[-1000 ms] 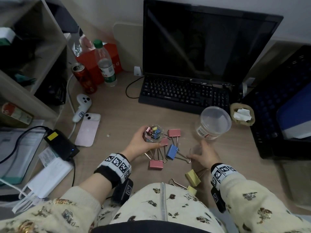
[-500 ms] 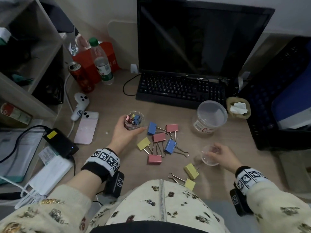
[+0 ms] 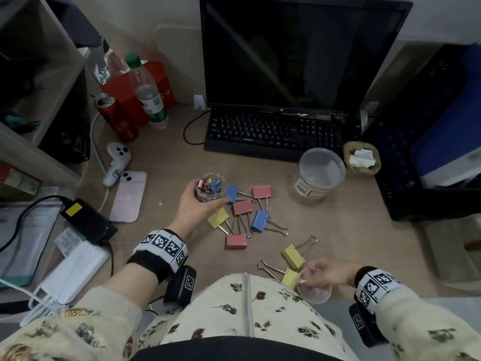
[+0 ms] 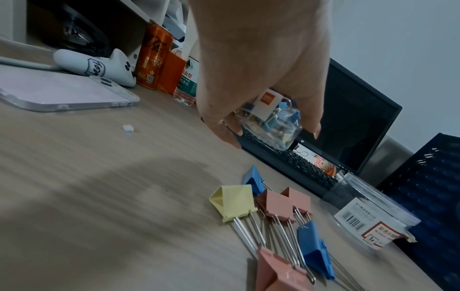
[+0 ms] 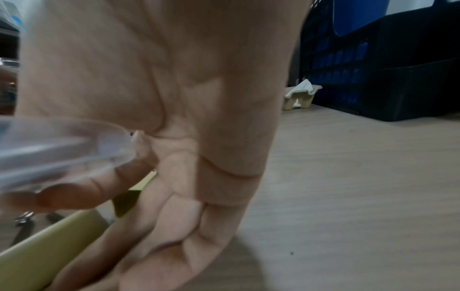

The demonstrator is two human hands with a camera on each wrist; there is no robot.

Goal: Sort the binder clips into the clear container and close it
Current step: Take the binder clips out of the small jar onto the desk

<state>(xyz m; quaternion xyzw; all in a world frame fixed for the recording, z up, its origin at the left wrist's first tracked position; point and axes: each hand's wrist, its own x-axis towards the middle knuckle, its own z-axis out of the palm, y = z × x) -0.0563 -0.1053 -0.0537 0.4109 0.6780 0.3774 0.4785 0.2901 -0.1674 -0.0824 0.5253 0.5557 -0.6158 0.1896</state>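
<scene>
My left hand (image 3: 197, 201) grips a small clear jar (image 3: 210, 187) full of little coloured clips; the left wrist view shows the jar (image 4: 271, 122) between my fingers above the desk. My right hand (image 3: 322, 272) holds a small clear round lid (image 3: 313, 290) near the desk's front edge; the lid (image 5: 57, 149) lies pinched between thumb and fingers. Several large binder clips lie on the desk: blue (image 3: 259, 220), pink (image 3: 236, 241), yellow (image 3: 292, 255). A larger clear container (image 3: 318, 173) stands by the keyboard with its lid on.
A black keyboard (image 3: 273, 134) and monitor (image 3: 299, 53) fill the back. A phone (image 3: 127, 198), white controller (image 3: 115, 162), can (image 3: 114, 115) and bottle (image 3: 148, 92) sit left. A black crate (image 3: 429, 142) stands right, a cardboard tray (image 3: 360, 157) beside it.
My left hand carried the small jar leftward, uncovering more large clips. My right hand picked up the small clear lid and drew it back toward my body.
</scene>
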